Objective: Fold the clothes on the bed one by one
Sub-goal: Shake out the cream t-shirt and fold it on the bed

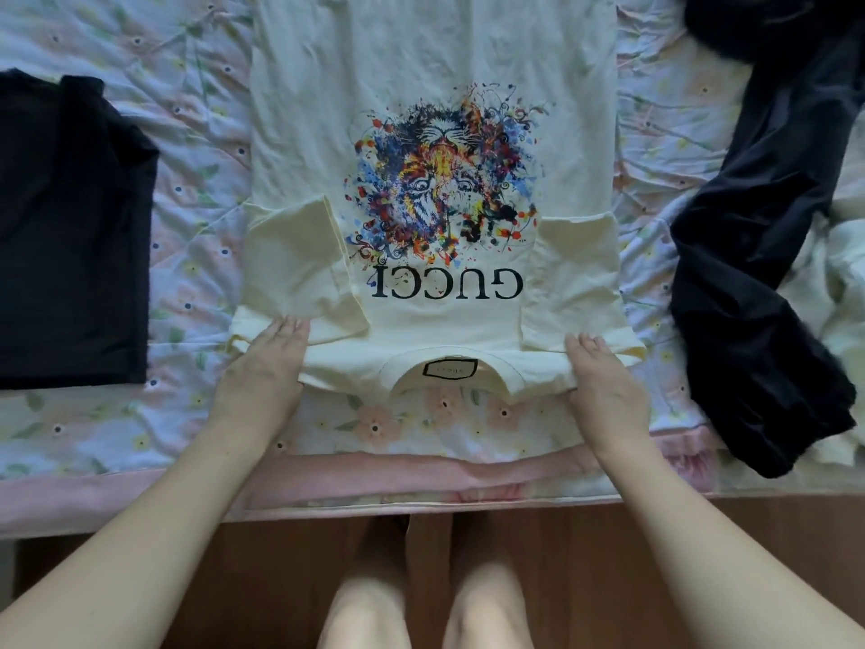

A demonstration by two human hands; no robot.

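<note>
at the far left a folded black garment [70, 236] lies flat on the flowered bedsheet [196, 147], well apart from the work in the middle. next comes the left hand [267, 367], palm down with fingers straight and close together, pressing on the shoulder corner of the cream t-shirt [421, 53]; whether the thumb is tucked under the cloth cannot be told. the shirt lies face up in the centre of the bed with its collar toward the person, both sleeves turned in over the body, the colourful tiger print [444, 180] and the black lettering upside down from here. the right hand [604, 381] rests on the other shoulder corner the same way, fingers nearly straight, the fabric bunched just under them. farther right, a long black garment [758, 283] sprawls unfolded across the sheet.
</note>
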